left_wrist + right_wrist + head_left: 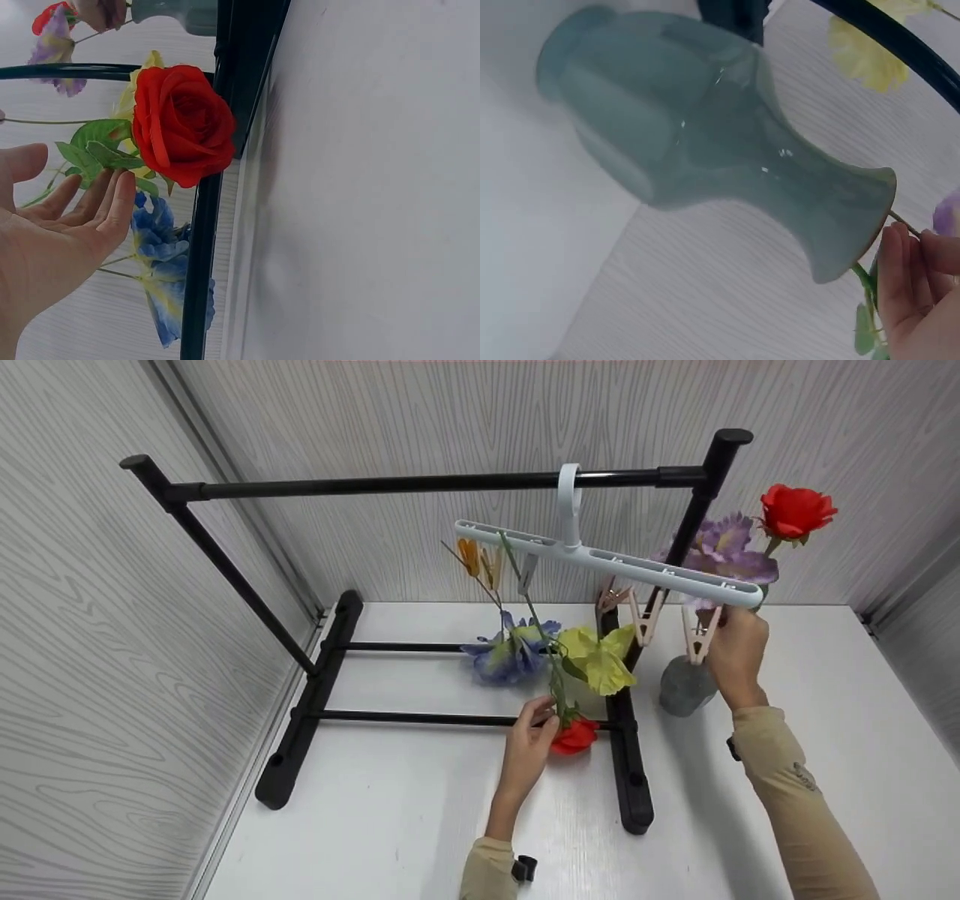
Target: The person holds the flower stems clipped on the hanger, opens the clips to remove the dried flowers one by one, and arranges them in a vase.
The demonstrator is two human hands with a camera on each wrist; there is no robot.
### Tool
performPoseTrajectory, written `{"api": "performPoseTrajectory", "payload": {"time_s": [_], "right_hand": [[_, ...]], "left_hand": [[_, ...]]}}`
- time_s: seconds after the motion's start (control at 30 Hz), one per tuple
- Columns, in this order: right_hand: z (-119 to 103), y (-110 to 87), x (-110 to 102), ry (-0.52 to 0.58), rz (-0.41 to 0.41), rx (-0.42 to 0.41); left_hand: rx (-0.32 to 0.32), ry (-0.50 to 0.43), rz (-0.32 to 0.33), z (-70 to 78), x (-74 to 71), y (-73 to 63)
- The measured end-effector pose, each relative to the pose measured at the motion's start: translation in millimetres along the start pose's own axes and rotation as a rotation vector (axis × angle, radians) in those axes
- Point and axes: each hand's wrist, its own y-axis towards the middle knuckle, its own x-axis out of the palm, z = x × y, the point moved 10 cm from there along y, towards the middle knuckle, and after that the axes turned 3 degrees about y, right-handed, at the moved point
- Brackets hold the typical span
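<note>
A red rose (574, 736) hangs head down from the pale hanger (660, 576). My left hand (531, 746) is beside its bloom; in the left wrist view the fingers are extended at the green leaves (105, 146), thumb apart. At the right, my right hand (739, 649) is behind the hanger's end, above the grey-green vase (684, 694). The right wrist view shows that hand (922, 300) pinching a thin stem (905, 223) at the vase mouth, apparently the purple flower's (724, 555). A second red rose (796, 512) rises from the vase.
The hanger hooks over a black rack's top bar (375, 486). A blue flower (510, 652), a yellow flower (600, 656) and an orange bud (469, 556) hang around the first rose. Pink clips (699, 637) dangle at the hanger's right; rack feet (630, 780) stand on the white table.
</note>
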Motion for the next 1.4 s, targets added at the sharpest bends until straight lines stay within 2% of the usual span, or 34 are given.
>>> {"api": "performPoseTrajectory", "payload": {"time_s": [0.1,0.23,0.37,0.43,0.5,0.67,0.87,0.97,1.1,1.2,1.3,1.4], "right_hand": [[-5.6,-6.9,2.1,-0.084,-0.085,-0.004],[-17.4,-17.0,10.2,-0.105,-0.268,-0.002],[-28.5,-31.8,18.4,-0.023,-0.449,0.037],[-35.9,-39.6,20.7,0.025,-0.505,0.046],[-46.4,-45.7,22.3,0.078,-0.525,0.032],[-79.6,-52.3,25.2,0.194,-0.49,-0.035],[-113.1,-46.1,33.2,0.409,-0.356,-0.115],[-121.4,-39.6,38.4,0.452,-0.276,-0.144],[-124.3,-30.7,47.2,0.481,-0.204,-0.137],[-127.1,-28.3,52.1,0.55,-0.187,-0.116],[-136.6,-28.6,49.2,0.598,-0.171,-0.103],[-148.0,-29.8,42.6,0.654,-0.184,-0.06]], "left_hand": [[-0.009,0.002,0.01,-0.4,-1.0,0.3],[0.005,0.006,0.032,1.0,-2.5,1.5],[0.034,0.012,0.037,4.8,-1.2,2.0],[0.04,0.018,0.036,6.0,-0.4,1.7],[0.042,0.026,0.035,7.2,0.0,1.4],[0.041,0.037,0.044,10.7,-1.2,1.0],[0.061,0.05,0.056,14.3,-2.5,1.5],[0.089,0.064,0.068,18.9,-4.4,1.8],[0.123,0.059,0.089,26.2,-7.2,1.4],[0.143,0.031,0.117,31.8,-9.5,-0.6],[0.183,0.025,0.164,40.2,-12.4,-3.4],[0.248,0.023,0.198,52.0,-13.0,-6.2]]}}
